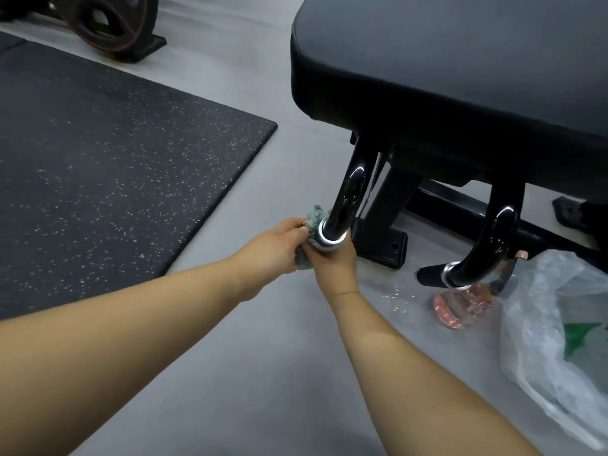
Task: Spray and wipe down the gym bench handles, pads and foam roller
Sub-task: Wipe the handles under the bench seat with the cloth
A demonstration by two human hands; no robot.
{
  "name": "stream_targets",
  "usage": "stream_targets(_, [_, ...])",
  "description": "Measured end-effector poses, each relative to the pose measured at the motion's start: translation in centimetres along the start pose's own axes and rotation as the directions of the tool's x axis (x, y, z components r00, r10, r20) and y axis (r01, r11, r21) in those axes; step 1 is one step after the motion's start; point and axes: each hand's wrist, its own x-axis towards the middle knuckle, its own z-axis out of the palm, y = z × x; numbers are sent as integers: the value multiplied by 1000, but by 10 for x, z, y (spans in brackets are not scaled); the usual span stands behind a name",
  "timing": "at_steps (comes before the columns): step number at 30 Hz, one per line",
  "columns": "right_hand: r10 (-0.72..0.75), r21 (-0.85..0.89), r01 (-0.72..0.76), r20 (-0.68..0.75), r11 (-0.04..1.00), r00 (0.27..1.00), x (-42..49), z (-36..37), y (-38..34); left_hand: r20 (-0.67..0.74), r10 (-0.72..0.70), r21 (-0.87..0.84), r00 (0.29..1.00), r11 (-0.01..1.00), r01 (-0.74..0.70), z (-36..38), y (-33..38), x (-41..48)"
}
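A black gym bench with a thick pad (444,60) stands at the upper right. Two glossy black curved handles hang below it. The left handle (348,192) ends in a chrome ring. My left hand (276,245) pinches a grey-green cloth (312,222) bunched against that handle's end. Below the chrome end, my right hand (335,268) grips the handle's tip together with the cloth's lower part. The right handle (490,245) hangs free. A clear spray bottle with pink liquid (460,307) lies on the floor under it.
A dark speckled rubber mat (115,166) covers the floor to the left. A clear plastic bag with green print (559,340) lies at the right. The bench's black base frame (460,212) runs behind the handles. A weight plate on a stand (112,24) is at the top left.
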Motion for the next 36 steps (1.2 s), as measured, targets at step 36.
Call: stream_targets(36, [304, 232, -301, 23, 925, 952, 13, -28, -159, -245, 328, -40, 912, 937, -348, 8, 93, -54])
